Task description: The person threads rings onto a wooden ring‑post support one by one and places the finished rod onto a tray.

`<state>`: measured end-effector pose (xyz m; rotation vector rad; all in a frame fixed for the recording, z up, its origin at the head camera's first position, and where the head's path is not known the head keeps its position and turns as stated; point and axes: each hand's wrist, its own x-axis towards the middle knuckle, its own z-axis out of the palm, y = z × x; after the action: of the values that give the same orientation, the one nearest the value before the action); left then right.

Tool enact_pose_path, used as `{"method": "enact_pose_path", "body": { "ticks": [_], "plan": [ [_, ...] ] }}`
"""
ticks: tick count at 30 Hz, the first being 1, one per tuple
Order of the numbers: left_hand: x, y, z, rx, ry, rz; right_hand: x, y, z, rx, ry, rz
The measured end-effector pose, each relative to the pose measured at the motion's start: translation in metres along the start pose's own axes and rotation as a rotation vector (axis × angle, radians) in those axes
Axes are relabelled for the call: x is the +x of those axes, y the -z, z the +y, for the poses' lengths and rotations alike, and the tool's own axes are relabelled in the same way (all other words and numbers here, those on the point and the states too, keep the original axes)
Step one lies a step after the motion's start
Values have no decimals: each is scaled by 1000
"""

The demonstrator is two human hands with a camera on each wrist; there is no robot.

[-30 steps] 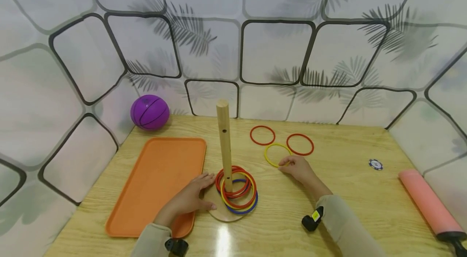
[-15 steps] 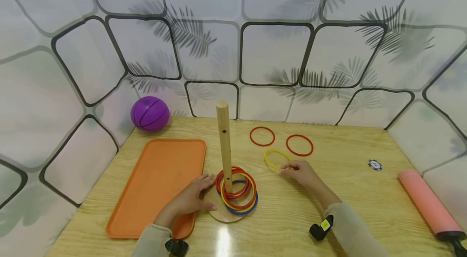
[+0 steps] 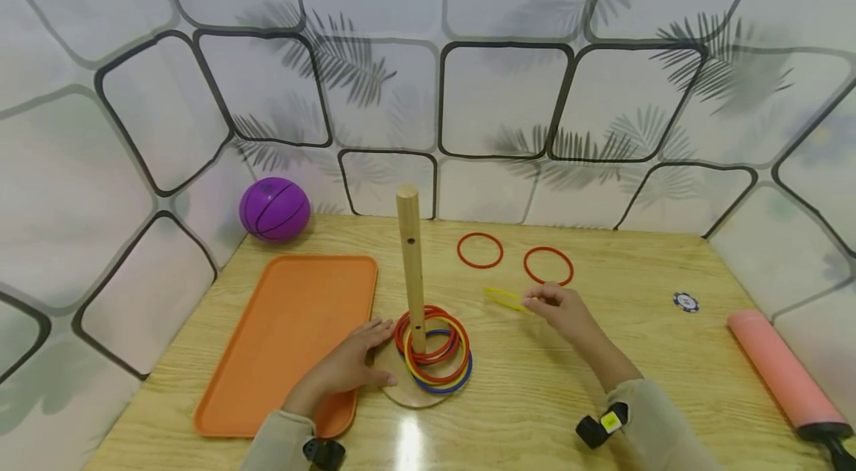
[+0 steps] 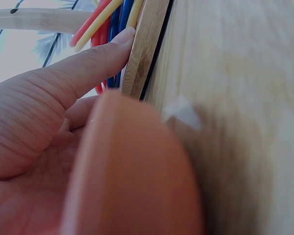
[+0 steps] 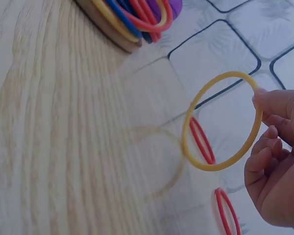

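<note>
Between thumb and fingers my right hand (image 3: pixel 560 309) pinches the near right edge of a yellow ring (image 3: pixel 503 299). In the head view that ring shows nearly edge-on; the right wrist view has it as a full loop (image 5: pixel 187 132), tilted up off the table. My left hand (image 3: pixel 349 361) lies with fingers spread on the left side of a round wooden base (image 3: pixel 413 398). Its thumb (image 4: pixel 105 56) touches the base's edge. From the base rises a wooden post (image 3: pixel 412 270), with several red, yellow and blue rings (image 3: pixel 438 374) heaped around its foot.
Two red rings, one left (image 3: pixel 480 250) and one right (image 3: pixel 548 266), lie toward the back wall. An orange tray (image 3: pixel 294 337) lies under the left forearm. A purple ball (image 3: pixel 275 209) sits at back left. A blue-white chip (image 3: pixel 686 301) and a pink pump (image 3: pixel 782 367) lie at right.
The yellow ring, flat on the table a second ago, has been lifted and tilted by my right hand, which moved slightly right. My left hand has stayed in place.
</note>
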<state>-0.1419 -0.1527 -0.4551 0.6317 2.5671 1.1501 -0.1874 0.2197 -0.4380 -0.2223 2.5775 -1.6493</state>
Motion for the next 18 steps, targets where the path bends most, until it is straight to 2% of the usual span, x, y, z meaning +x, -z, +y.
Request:
{"method": "enact_pose_path", "body": {
  "ticks": [6, 15, 18],
  "plan": [
    [0, -1, -1, -2, 2, -1, -6, 4, -18, 0, -12, -16],
    [0, -1, -4, 48, -20, 12, -7, 10, -54, 134, 1, -69],
    [-1, 0, -4, 46, -18, 9, -7, 12, -68, 126, 0, -87]
  ]
}}
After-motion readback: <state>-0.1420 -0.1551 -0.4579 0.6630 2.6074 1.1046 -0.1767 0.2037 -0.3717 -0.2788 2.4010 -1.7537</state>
